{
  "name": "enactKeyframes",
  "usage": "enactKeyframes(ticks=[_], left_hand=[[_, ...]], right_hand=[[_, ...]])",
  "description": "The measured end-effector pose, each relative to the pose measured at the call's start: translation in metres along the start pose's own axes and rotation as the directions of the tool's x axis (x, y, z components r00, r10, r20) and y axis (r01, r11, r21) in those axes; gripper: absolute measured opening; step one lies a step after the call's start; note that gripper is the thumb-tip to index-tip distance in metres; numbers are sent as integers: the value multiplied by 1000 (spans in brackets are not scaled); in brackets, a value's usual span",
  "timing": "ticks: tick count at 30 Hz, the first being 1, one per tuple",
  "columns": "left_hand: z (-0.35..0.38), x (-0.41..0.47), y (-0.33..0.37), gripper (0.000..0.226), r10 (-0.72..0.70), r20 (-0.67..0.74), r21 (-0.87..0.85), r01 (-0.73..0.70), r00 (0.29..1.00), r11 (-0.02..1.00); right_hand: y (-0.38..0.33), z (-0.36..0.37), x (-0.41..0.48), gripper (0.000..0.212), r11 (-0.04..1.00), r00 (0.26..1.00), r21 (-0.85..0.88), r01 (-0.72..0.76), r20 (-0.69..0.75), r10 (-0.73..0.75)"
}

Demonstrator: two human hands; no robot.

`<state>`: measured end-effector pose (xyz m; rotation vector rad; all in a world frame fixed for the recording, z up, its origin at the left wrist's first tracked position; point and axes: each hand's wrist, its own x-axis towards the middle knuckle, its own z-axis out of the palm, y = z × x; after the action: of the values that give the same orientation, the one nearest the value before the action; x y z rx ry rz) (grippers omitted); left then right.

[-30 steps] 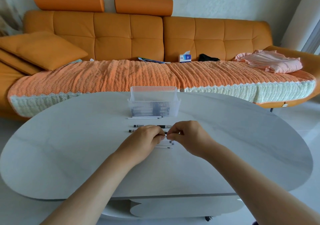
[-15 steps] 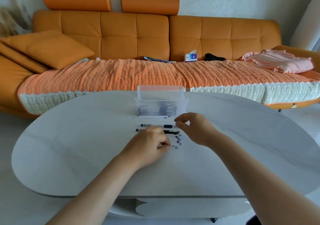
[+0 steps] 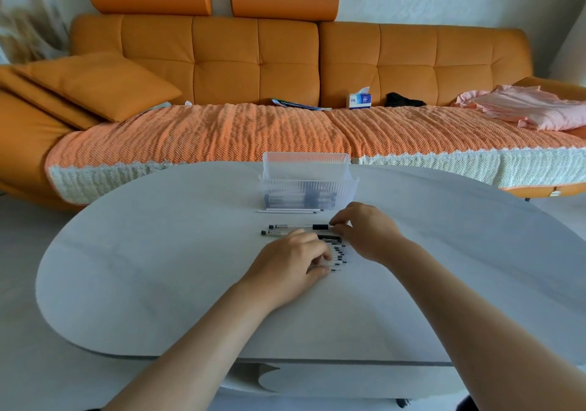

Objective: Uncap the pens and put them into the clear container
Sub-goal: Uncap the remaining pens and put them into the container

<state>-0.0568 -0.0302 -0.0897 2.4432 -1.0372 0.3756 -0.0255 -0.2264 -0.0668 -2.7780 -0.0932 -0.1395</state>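
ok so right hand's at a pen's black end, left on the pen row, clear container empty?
Not empty: head view shows pens inside the clear container. The right hand at the black-ended pen and left hand on the row are correct.

Orange sofa [image 3: 285, 62] behind the white table [image 3: 158, 268], woven throw [image 3: 222, 131] across the seat, cushion [image 3: 95, 84] at its left end, tissue box [image 3: 360, 100] mid-seat, pink cloth [image 3: 532, 106] heaped right.

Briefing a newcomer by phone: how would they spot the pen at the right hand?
On the grey table, before the clear container, two clear pens lie parallel. It is the farther pen, its black end pinched by the right hand.
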Motion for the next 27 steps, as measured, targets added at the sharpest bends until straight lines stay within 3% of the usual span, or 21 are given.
enactKeyframes(ticks=[5, 11, 14, 16, 19, 27], left_hand=[[-7, 6, -4, 23, -8, -41, 10, 9, 999, 1000], [-21, 13, -18, 31, 37, -233, 160, 1, 972, 987], [-24, 14, -21, 37, 33, -210, 240, 19, 977, 971], [-24, 13, -20, 29, 29, -184, 247, 18, 982, 969], [-24, 13, -16, 9, -37, -150, 159, 61, 988, 985], [-20, 18, -6, 14, -109, -62, 49, 112, 992, 993]], right_hand=[[1, -8, -6, 23, 998, 996, 13, 59, -73, -58], [2, -17, -20, 21, 987, 985, 48, 154, -89, -149], [-2, -19, -28, 20, 972, 977, 108, 207, -79, -199], [-5, -21, -31, 20, 967, 973, 121, 223, -86, -213], [-6, -22, -35, 22, 970, 973, 90, 224, -83, -217], [-14, -20, -38, 27, 949, 949, -55, 312, 77, -307]])
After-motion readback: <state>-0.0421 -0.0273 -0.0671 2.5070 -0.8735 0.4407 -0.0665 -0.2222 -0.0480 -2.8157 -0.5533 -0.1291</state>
